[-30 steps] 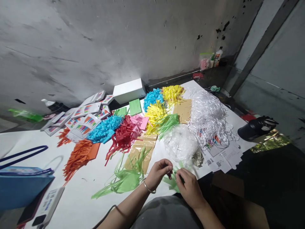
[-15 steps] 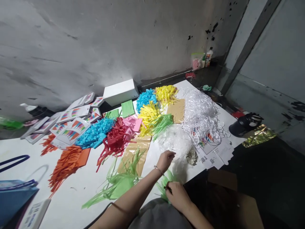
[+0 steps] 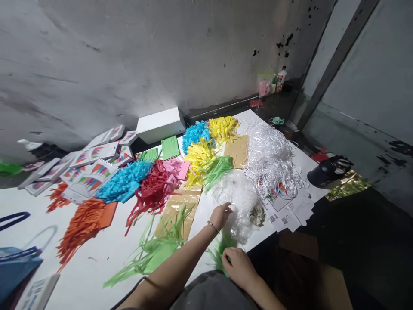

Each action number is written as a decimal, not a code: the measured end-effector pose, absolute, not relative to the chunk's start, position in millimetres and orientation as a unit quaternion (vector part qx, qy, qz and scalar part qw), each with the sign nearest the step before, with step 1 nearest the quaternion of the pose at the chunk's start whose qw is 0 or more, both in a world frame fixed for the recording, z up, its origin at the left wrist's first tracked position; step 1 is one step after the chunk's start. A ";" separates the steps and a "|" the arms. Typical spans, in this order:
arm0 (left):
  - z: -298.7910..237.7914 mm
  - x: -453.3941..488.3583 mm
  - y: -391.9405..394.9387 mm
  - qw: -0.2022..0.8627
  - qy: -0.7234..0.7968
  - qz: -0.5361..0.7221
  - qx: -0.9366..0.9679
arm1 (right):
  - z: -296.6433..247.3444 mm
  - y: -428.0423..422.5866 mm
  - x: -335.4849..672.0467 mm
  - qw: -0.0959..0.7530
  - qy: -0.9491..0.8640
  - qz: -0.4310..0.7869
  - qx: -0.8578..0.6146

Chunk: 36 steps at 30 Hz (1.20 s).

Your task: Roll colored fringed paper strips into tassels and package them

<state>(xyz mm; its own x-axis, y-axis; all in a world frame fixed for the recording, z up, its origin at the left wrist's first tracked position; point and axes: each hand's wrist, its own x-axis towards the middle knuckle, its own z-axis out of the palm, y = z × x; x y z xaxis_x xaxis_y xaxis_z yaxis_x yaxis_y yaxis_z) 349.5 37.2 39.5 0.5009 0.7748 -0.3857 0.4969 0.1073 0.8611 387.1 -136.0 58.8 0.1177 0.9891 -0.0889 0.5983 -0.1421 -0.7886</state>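
My left hand (image 3: pixel 220 216), with a bracelet at the wrist, is closed with its fingertips pinched, in front of a heap of clear plastic bags (image 3: pixel 237 193). What it pinches is too small to make out. Lower down, by my lap, my right hand (image 3: pixel 238 263) has its fingers curled at a green paper fringe (image 3: pixel 219 254), gripping its edge. Blur softens the strips between both hands. To the left of my forearm lies more green fringe paper (image 3: pixel 161 254), spread loose over a brown packet (image 3: pixel 189 202).
Orange fringe (image 3: pixel 80 224), red fringe (image 3: pixel 153 185), blue fringe (image 3: pixel 124 181) and yellow fringe (image 3: pixel 200 155) cover the table. White string (image 3: pixel 269 155) is piled on the right near a black bottle (image 3: pixel 329 171). A white box (image 3: pixel 161 125) stands by the wall.
My left hand has drawn slightly left, its fingertips pulling back. My right hand stays close to the same spot, and the green fringe by it has shifted. The view has moved a little.
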 end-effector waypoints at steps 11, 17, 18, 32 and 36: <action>112.8 281.9 1.4 0.806 0.439 0.230 0.323 | 101.9 -106.5 411.9 0.504 -0.488 0.259 -0.664; 141.4 257.2 -17.7 0.809 0.407 0.274 0.323 | 134.0 -92.2 388.6 0.495 -0.534 0.281 -0.625; 143.9 253.9 -18.6 0.800 0.407 0.280 0.339 | 136.3 -91.4 385.8 0.491 -0.538 0.279 -0.626; 145.8 222.0 -32.9 0.754 0.420 0.339 0.375 | 143.7 -90.8 357.6 0.452 -0.593 0.311 -0.590; 148.0 216.8 -36.1 0.715 0.420 0.341 0.442 | 145.9 -89.1 365.4 0.393 -0.657 0.311 -0.564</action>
<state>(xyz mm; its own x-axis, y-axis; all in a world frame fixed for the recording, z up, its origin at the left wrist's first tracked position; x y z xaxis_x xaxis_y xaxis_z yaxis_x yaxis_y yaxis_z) 216.8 -36.1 148.0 0.4151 0.8591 -0.2994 -0.1163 0.3765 0.9191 365.4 -89.1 145.9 -0.0562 0.9846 0.1654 0.4967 0.1713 -0.8509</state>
